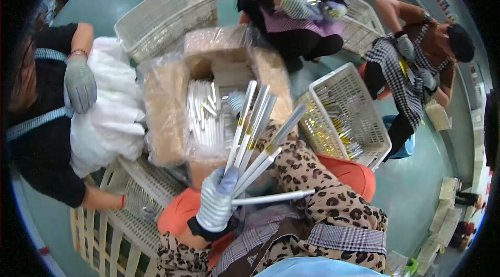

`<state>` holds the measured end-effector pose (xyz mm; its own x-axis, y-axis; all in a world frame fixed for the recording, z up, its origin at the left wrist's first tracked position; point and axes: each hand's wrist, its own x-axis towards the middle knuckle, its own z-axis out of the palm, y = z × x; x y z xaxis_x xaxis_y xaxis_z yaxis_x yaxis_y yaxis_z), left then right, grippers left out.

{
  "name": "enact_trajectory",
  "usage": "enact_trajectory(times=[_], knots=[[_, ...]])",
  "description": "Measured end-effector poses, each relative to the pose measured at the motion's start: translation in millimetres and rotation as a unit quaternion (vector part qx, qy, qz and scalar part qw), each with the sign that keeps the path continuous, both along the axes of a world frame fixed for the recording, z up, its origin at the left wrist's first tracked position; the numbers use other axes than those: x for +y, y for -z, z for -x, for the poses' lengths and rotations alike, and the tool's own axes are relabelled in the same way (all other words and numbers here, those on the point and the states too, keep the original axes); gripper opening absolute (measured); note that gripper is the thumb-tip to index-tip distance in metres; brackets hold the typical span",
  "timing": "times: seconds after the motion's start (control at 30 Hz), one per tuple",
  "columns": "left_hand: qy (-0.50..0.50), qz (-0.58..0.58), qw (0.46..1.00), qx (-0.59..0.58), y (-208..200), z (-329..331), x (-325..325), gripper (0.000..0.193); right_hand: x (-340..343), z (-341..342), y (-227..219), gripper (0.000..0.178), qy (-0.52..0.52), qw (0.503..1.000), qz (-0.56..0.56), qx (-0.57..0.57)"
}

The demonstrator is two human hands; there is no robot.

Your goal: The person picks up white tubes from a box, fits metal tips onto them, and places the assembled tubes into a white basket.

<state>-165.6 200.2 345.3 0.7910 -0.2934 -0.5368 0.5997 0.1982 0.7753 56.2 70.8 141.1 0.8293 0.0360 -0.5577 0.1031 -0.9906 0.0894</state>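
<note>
My left hand (pixel 216 199), in a striped glove, is closed round a bundle of slim white tubes (pixel 245 146). Several of them carry a clear, shiny sleeve with a gold band at the upper end; at least one bare white tube (pixel 273 198) sticks out sideways to the right. Behind the bundle, over the open cardboard box (pixel 165 115), is my right hand (pixel 237 102) in a like glove. The tubes hide most of it, so its fingers do not show. Many loose white tubes (pixel 200 107) lie inside the box, which is lined with clear plastic.
Right of the box, a white crate (pixel 351 113) holds shiny, gold-banded pieces. Another crate (pixel 166 16) stands at the far left, beside white bags (pixel 107 100). A slatted crate (pixel 120 225) is at near left. Gloved co-workers sit left, ahead and right.
</note>
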Motion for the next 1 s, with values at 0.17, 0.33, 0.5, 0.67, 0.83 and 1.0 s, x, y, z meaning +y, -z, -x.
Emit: enact_trajectory(times=[0.17,0.33,0.5,0.67,0.83,1.0], knots=[[-0.033,-0.001,0.999,0.009,-1,-12,-1,0.041,41,58,21,0.026,-0.009,0.998,-0.046,0.037],[-0.051,0.012,0.998,0.019,10,-12,-4,0.04,14,48,23,0.026,0.006,0.998,-0.055,0.013],[-0.063,0.013,0.997,0.033,14,-9,-2,0.042,-12,38,-1,0.026,0.021,0.998,-0.056,-0.009],[-0.046,0.02,0.998,0.036,5,-4,-4,0.043,-33,13,-11,0.027,0.026,0.998,-0.057,-0.028],[0.035,0.039,0.998,0.035,-8,-9,-21,0.046,-75,-13,8,0.027,0.043,0.997,-0.041,-0.047],[-0.008,0.037,0.999,-0.018,9,4,-5,0.044,14,0,-34,0.027,-0.004,0.997,-0.063,-0.048]])
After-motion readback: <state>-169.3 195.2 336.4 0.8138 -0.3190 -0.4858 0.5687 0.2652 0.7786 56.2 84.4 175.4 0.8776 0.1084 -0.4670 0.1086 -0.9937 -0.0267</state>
